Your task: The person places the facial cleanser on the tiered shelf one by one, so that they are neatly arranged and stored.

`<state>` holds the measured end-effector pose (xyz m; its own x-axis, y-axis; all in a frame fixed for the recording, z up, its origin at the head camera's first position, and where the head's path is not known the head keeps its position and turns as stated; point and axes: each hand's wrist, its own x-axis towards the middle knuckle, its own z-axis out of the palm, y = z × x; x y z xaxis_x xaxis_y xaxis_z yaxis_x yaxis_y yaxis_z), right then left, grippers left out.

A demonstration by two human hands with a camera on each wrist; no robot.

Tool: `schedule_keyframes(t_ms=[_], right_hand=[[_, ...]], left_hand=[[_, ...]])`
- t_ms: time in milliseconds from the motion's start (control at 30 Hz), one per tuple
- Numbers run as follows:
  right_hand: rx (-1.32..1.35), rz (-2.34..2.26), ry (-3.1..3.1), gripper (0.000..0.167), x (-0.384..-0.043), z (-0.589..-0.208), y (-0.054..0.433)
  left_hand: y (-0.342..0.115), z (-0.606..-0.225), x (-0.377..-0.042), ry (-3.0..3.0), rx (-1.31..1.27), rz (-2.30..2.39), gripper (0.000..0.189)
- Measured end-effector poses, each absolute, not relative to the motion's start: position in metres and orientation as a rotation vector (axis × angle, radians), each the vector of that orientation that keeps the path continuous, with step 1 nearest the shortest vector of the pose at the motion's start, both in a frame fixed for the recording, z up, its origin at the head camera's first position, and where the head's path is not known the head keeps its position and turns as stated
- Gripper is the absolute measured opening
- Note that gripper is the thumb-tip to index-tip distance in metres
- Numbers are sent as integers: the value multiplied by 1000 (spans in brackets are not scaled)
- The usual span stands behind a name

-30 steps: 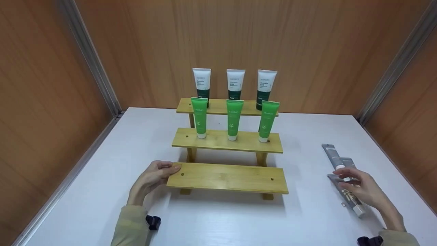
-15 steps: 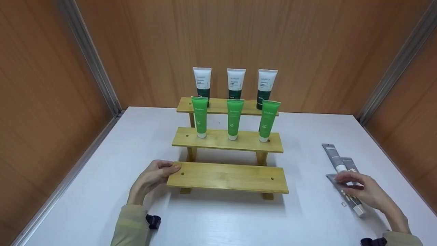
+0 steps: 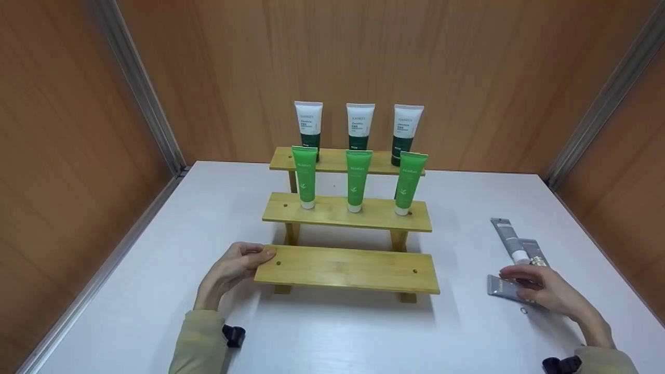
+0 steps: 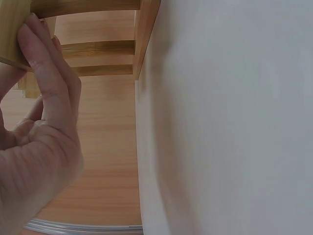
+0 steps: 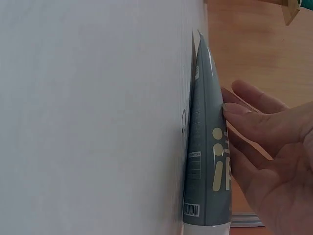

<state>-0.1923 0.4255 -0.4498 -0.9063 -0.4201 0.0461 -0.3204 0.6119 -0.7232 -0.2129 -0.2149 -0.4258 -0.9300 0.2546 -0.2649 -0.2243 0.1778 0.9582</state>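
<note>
My left hand [image 3: 236,267] pinches the left end of the lowest step of a three-tier wooden display stand [image 3: 348,267], thumb on top and fingers underneath. In the left wrist view those fingers [image 4: 46,73] curl against the board's edge. At the right, my right hand [image 3: 553,291] holds a grey squeeze tube [image 3: 501,287] lying on the table, its flat end pointing left. The right wrist view shows the thumb touching this grey tube [image 5: 208,137], whose white cap is at the bottom. Two more grey tubes [image 3: 509,239] lie just behind the hand, partly overlapping.
Several tubes stand cap-down on the stand: green ones [image 3: 356,179] on the middle step, white-and-dark-green ones [image 3: 360,122] on the top step. A small ring-shaped thing [image 3: 523,310] lies near my right hand. Wooden panels [image 3: 332,62] enclose the white table [image 3: 332,337].
The grey tube at my right hand has turned from diagonal to nearly sideways, its flat end swinging toward the front left. The left hand has stayed on the stand.
</note>
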Motion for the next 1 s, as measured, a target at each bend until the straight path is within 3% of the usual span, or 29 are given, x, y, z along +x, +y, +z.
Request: schedule_keyframes(t_ms=[567,1000], right_hand=[[-535,-989,2729,42,-203,-445,405],[-626,-927,2756,42,-218,-442,381]], left_hand=[[-215,-425,-212,2096,16,1809,46],[-214,-424,-212,2066,31,1844,37]])
